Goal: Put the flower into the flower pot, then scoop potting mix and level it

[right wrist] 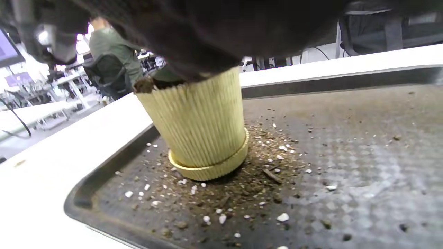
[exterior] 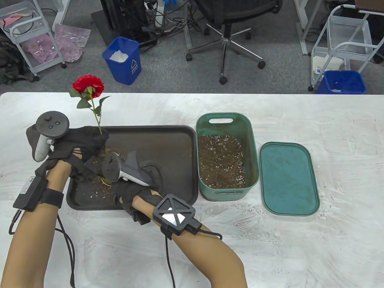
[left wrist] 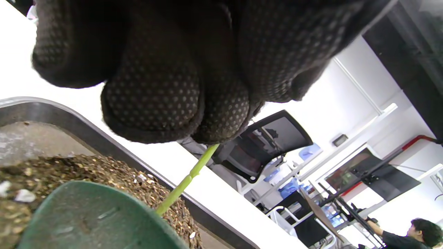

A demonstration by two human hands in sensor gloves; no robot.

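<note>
A red flower [exterior: 88,85] stands upright on a green stem [left wrist: 193,169] that goes down into the potting mix [left wrist: 104,173] in the yellow ribbed pot [right wrist: 199,126]. My left hand [exterior: 90,141] pinches the stem just above the pot, fingertips [left wrist: 155,103] closed round it. My right hand [exterior: 120,187] is low over the pot's near side; its tracker hides the fingers from above. A green scoop [left wrist: 93,221] lies against the mix at the stem's foot, and its handle is hidden. The pot stands on its saucer at the left of the dark tray [exterior: 168,141].
Spilled mix and white grit [right wrist: 242,186] lie on the tray around the pot. A green bin of potting mix [exterior: 223,159] stands right of the tray, with its teal lid [exterior: 288,178] flat beside it. A person works at a far table [left wrist: 415,231].
</note>
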